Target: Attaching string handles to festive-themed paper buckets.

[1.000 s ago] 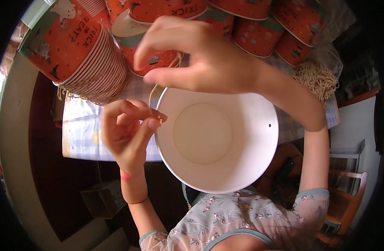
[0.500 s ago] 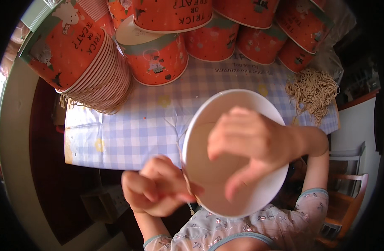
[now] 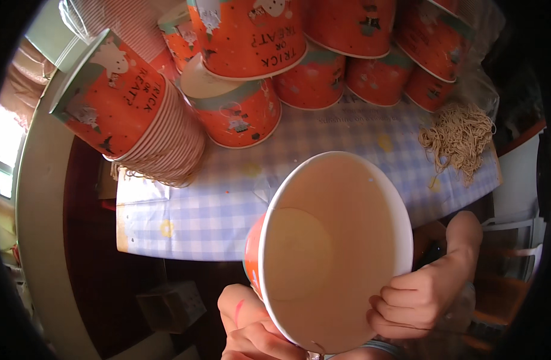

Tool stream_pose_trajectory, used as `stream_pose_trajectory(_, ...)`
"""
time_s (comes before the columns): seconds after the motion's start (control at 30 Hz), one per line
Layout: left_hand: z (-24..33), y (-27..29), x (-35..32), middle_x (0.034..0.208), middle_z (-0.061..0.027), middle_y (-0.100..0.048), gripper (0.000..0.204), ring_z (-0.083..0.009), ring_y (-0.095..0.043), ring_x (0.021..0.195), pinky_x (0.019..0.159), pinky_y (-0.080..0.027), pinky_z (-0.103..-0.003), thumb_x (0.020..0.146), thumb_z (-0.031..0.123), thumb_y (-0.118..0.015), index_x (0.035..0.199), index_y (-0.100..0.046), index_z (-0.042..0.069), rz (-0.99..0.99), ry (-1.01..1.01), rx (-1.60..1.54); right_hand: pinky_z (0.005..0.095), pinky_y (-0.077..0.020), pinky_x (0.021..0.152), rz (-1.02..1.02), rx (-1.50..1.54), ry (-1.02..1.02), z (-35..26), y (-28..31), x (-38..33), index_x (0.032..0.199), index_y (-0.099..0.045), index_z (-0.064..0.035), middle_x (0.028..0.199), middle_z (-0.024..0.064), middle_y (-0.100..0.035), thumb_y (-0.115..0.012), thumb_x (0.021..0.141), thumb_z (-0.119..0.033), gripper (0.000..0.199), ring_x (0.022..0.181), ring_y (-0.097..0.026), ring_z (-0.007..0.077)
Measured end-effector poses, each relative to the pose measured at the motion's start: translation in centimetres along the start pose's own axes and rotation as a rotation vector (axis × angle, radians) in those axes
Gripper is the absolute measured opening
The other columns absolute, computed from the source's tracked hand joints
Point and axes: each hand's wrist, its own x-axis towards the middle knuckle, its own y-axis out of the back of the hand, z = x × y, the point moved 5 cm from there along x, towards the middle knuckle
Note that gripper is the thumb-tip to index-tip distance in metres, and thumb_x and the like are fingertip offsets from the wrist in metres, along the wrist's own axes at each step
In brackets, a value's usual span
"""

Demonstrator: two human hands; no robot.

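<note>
A large orange paper bucket [image 3: 335, 240] with a pale inside and a white rim is tilted in front of me, its mouth facing up toward me. My left hand [image 3: 251, 329] is at its lower left side, fingers bent against the rim and outer wall, holding it. A short bit of brown string [image 3: 317, 347] shows at the lower rim. My right hand [image 3: 410, 300] is beside the lower right rim, its fingers curled closed. A faint thin line runs by it, perhaps string; what the fingers hold is hidden.
A checked tablecloth [image 3: 209, 222] covers the table ahead. Nested orange buckets [image 3: 131, 102] lean at the left, with string around the stack. More orange buckets [image 3: 245, 114] are piled along the back. A heap of tan string [image 3: 458, 141] lies at the right; a cardboard box [image 3: 172, 306] sits below.
My right hand has moved from over the bucket's mouth to its lower right rim, and its fingers have closed. The bucket has turned, showing more of its side; my left hand is lower.
</note>
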Motion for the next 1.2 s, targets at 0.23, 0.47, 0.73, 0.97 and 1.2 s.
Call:
stream_pose_trajectory(0.23,-0.2,-0.3,0.4,0.061,-0.0119,-0.049,0.025,-0.0159,-0.046,0.052,0.053,-0.041,-0.024,0.064,0.012,-0.057,0.066,-0.035,-0.001,-0.12,0.106,-0.107,0.0147,-0.0365,0.051,0.121,-0.142,0.045,-1.0,1.6,-0.6,0.062,-0.048,-0.0031,0.057,0.0018,-0.049,-0.044,0.06,-0.009,0.007,0.051,-0.048,0.0082)
stream_pose_trajectory(0.47,-0.9,-0.9,-0.4,0.064,-0.0124,-0.05,0.025,-0.0166,-0.048,0.058,0.056,-0.041,-0.024,0.068,0.019,-0.052,0.064,-0.038,-0.002,-0.181,0.283,-0.259,0.0147,-0.0358,0.05,0.142,-0.194,0.047,-1.2,2.4,-1.5,0.063,-0.048,-0.003,0.057,0.0024,-0.05,-0.046,0.061,-0.012,0.01,0.05,-0.047,0.0081)
stream_pose_trajectory(0.73,-1.2,-0.2,-1.0,0.069,-0.013,-0.051,0.032,-0.0173,-0.05,0.065,0.061,-0.041,-0.023,0.072,0.026,-0.047,0.061,-0.042,-0.003,-0.246,0.45,-0.408,0.0133,-0.0323,0.046,0.184,-0.165,-0.031,-0.5,2.2,-1.5,0.062,-0.049,-0.003,0.057,0.0025,-0.049,-0.047,0.059,-0.01,0.008,0.049,-0.045,0.008)
stream_pose_trajectory(0.97,-2.7,1.4,-1.8,0.071,-0.0099,-0.05,0.02,-0.0148,-0.05,0.062,0.055,-0.04,-0.025,0.064,-0.003,-0.057,0.06,-0.037,0.0,-0.095,0.656,-0.604,0.0167,-0.0294,0.038,0.15,-0.193,-0.289,1.7,1.1,-3.4,0.069,-0.049,0.0,0.054,-0.002,-0.044,-0.048,0.051,-0.011,0.021,0.048,-0.043,0.0075)
stream_pose_trajectory(1.2,-5.7,2.2,1.7,0.062,-0.009,-0.049,0.035,-0.0157,-0.049,0.061,0.059,-0.042,-0.027,0.067,-0.009,-0.049,0.074,-0.02,0.009,0.06,0.231,0.003,0.0205,-0.0345,0.039,0.143,-0.287,-0.435,6.4,-0.3,-3.5,0.062,-0.044,-0.0052,0.05,-0.0015,-0.04,-0.049,0.052,-0.011,0.012,0.048,-0.044,0.0098)
